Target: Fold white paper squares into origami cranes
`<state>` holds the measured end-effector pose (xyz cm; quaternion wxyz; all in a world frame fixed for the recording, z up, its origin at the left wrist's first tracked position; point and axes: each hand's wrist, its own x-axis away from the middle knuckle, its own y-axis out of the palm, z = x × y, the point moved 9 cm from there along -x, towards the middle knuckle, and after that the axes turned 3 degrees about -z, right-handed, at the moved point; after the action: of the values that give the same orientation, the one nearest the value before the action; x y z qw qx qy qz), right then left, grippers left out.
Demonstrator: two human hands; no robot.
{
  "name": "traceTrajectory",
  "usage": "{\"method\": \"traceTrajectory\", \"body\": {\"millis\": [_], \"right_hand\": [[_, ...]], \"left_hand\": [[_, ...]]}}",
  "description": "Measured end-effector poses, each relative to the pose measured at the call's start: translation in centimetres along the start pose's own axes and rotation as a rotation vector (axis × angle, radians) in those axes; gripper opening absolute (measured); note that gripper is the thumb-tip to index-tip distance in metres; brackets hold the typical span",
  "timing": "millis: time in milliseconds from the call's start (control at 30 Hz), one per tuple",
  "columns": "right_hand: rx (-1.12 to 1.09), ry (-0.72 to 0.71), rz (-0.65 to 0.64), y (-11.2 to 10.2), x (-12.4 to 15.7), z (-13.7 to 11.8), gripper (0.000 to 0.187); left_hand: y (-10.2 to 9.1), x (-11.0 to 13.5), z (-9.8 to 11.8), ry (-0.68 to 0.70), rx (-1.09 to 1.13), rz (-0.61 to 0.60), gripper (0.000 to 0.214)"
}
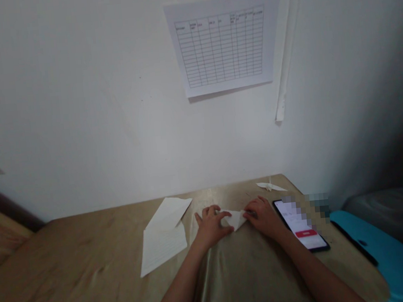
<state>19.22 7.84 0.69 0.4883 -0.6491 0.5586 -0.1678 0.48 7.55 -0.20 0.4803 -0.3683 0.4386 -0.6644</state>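
A small piece of folded white paper (233,218) with pointed corners lies on the table between my hands. My left hand (211,226) holds its left side, with the thumb near the lower edge and the index finger on the upper part. At the paper's right corner, my right hand (262,217) has its fingertips closed on it. A crease runs down the paper near the right fingertips. Part of the paper is hidden under my fingers.
Left of my hands lie lined paper sheets (163,246), partly folded. A phone (302,229) with a lit screen rests to the right. Behind it is a small white paper piece (271,186). A turquoise object (383,252) stands beyond the table's right edge. A printed chart (226,48) hangs on the wall.
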Motion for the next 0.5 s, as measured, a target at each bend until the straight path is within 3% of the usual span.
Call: {"method": "traceTrajectory", "body": {"millis": [500], "right_hand": [[0.085,0.123,0.043,1.9,-1.1,0.7,0.017]], "left_hand": [[0.3,-0.1,0.0,-0.014,0.009,-0.031,0.058]]}}
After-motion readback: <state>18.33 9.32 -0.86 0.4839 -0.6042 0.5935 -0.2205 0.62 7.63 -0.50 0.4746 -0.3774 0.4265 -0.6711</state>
